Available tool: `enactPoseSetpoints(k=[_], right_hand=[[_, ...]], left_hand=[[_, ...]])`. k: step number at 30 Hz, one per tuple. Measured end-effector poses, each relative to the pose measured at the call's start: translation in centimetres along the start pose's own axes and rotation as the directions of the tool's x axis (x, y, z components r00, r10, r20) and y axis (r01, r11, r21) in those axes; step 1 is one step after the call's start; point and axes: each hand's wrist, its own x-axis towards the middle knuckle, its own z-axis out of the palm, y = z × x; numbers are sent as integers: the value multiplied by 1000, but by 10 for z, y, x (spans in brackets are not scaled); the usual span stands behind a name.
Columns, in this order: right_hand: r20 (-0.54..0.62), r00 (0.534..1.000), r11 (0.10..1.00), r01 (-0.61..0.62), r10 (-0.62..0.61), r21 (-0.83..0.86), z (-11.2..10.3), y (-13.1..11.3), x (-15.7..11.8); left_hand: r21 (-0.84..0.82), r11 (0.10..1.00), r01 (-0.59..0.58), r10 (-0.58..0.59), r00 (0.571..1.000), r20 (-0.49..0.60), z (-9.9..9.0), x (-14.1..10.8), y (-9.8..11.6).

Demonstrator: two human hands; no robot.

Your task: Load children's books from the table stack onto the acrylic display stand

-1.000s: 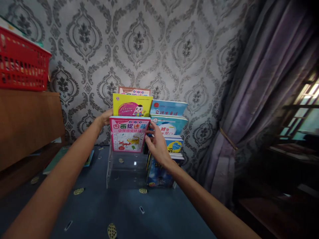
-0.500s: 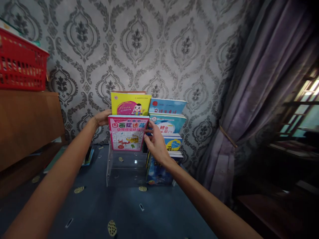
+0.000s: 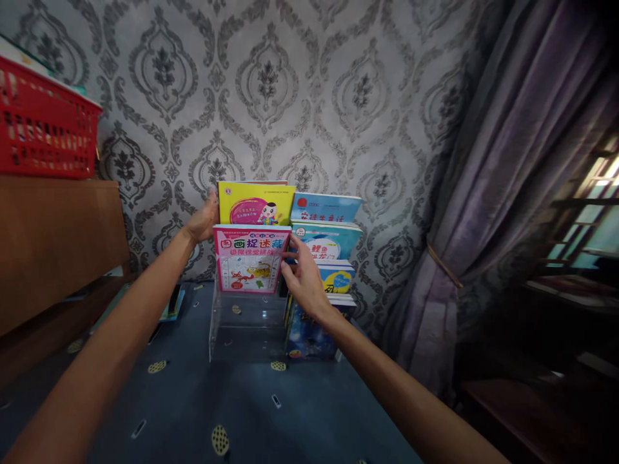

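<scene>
A clear acrylic rack (image 3: 211, 328) holds children's books in two tiered columns. In its left column a pink picture book (image 3: 249, 274) stands before a yellow book (image 3: 256, 200) with a cartoon child on it. My left hand (image 3: 203, 222) is open, its fingers pointing up along the left edges of the yellow and pink books. My right hand (image 3: 305, 277) rests at the pink book's right edge, thumb and fingers apart, fingertips touching or very close to it. It partly covers the right column: a light blue book (image 3: 329, 205), a teal book (image 3: 338, 238) and a dark blue book (image 3: 312, 338).
The rack stands on a dark blue patterned cloth (image 3: 275, 425) against a papered wall. On the left, a red basket (image 3: 48, 129) sits on a wooden cabinet (image 3: 58, 245), with more books (image 3: 171, 306) lying beside it. A purple curtain (image 3: 435, 258) hangs at right.
My left hand has moved up along the left side of the books, its fingers now straighter and pointing upward. The right hand stays at the pink book's right edge. The view has shifted slightly.
</scene>
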Motion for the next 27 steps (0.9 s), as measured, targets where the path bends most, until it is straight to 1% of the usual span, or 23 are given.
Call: enactPoseSetpoints(k=[2, 3, 4, 5, 6, 7, 8, 9, 10, 11, 12, 14, 16, 17, 19, 21, 23, 25, 27], right_hand=[[-3, 1000, 1000, -1, 1, -3, 0, -1, 0], [-1, 1000, 1000, -3, 3, -3, 0, -1, 0], [3, 1000, 1000, -4, 4, -2, -1, -2, 0], [7, 1000, 1000, -6, 6, -2, -1, -2, 0], [10, 1000, 1000, -5, 6, -2, -1, -2, 0], [10, 1000, 1000, -5, 5, -4, -1, -2, -1], [10, 1000, 1000, -5, 5, -6, -2, -2, -1], [10, 1000, 1000, -6, 6, -6, -1, -2, -1], [10, 1000, 1000, -6, 6, -5, -1, -1, -1], [9, 1000, 1000, -7, 7, -3, -1, -1, -1], [8, 1000, 1000, -6, 6, 1, -1, 0, -1], [6, 1000, 1000, -3, 3, 5, 0, 1, 0], [5, 1000, 1000, 3, -3, 9, 1, 2, -1], [5, 1000, 1000, 7, -7, 11, 1, 2, -1], [2, 1000, 1000, 16, -16, 11, 1, 4, -1], [0, 1000, 1000, 27, -27, 4, 1, 5, -1], [-3, 999, 999, 43, -43, -8, 1, 6, -2], [-9, 998, 998, 59, -59, -13, 1, 7, -2], [-15, 998, 998, 65, -65, -11, 1, 8, -1]], left_hand=[[38, 999, -22, 22, 1000, -19, 1, 2, 4], [68, 996, -55, 59, 997, -48, 1, 3, 8], [111, 988, -106, 117, 988, -96, 0, 5, 13], [170, 971, -171, 197, 968, -155, -1, 8, 18], [247, 939, -238, 292, 933, -210, -2, 10, 25], [335, 893, -301, 391, 887, -247, -3, 14, 31], [424, 835, -351, 482, 837, -257, -2, 17, 38], [504, 773, -386, 552, 800, -234, 0, 21, 44], [569, 715, -407, 595, 781, -188, 3, 25, 48], [619, 666, -416, 611, 780, -133, 9, 29, 51], [659, 627, -416, 606, 792, -76, 16, 33, 52], [719, 553, -421, 578, 815, 33, 34, 38, 51], [773, 463, -434, 542, 829, 141, 53, 40, 47], [808, 400, -433, 518, 834, 190, 63, 39, 45], [883, 238, -406, 461, 847, 265, 78, 35, 44], [936, 62, -347, 410, 864, 293, 90, 30, 47], [958, -89, -274, 371, 883, 287, 97, 24, 51], [956, -207, -208, 331, 905, 269, 103, 21, 55], [945, -282, -164, 297, 922, 248, 107, 20, 58]])
